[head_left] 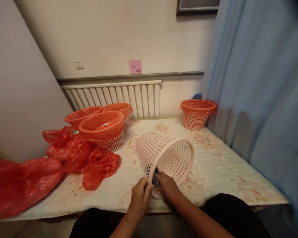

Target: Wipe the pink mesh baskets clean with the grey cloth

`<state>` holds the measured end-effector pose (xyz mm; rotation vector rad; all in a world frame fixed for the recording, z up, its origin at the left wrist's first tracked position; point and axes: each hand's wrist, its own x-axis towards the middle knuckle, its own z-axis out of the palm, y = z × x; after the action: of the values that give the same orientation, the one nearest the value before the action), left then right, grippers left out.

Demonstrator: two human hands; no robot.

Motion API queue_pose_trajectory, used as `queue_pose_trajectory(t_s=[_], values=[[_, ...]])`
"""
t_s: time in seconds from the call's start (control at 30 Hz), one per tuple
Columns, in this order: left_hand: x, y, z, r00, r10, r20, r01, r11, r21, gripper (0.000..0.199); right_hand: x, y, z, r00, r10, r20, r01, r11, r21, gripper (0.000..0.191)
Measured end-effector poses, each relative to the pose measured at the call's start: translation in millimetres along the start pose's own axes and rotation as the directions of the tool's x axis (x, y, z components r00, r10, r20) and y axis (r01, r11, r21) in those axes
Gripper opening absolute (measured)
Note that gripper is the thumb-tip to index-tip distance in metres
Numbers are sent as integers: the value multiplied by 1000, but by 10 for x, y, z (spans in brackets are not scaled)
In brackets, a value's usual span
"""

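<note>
A pale pink perforated plastic wastebasket (161,145) lies tilted on its side on the table, its mouth facing right and toward me. With my left hand (141,195) I pinch the near edge of its rim. A dark speckled cloth (156,177) is bunched in my right hand (167,186), just inside the mouth, against the inner wall by the rim. Part of the cloth hangs below my right wrist. My right fingertips are partly hidden by the cloth.
Several baskets lined with red bags stand at the back left, including a front one (111,145); another lined basket (195,120) is at the back right. Loose red plastic bags (74,152) spread along the left. A blue curtain (260,99) borders the flower-patterned tablecloth (223,172). A radiator (114,94) is behind.
</note>
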<state>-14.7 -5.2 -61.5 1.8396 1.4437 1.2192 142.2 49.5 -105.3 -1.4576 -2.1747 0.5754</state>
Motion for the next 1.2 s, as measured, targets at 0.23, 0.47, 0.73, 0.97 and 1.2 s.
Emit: queue_pose_trajectory(t_s=[0.23,0.47,0.73,0.97,1.2], values=[[-44,7,71,999,-45,-25,43,997,-60,16,64,101,-11,999,31,-22,-32,999,-4,51],[-270,-231,261,987,-122,101,136,980,-145,14,46,-118,-81,998,-21,-53,29,988,152,21],[-46,-25,34,996,-89,3,89,995,-35,20,-31,-108,-34,1000,-7,-25,8,1000,8,39],[-15,85,17,999,-49,-18,49,999,-4,12,59,111,-40,998,51,-28,-52,997,-49,51],[-248,-211,254,990,-139,27,141,985,-95,14,82,-81,-118,999,-29,-46,34,993,117,18]])
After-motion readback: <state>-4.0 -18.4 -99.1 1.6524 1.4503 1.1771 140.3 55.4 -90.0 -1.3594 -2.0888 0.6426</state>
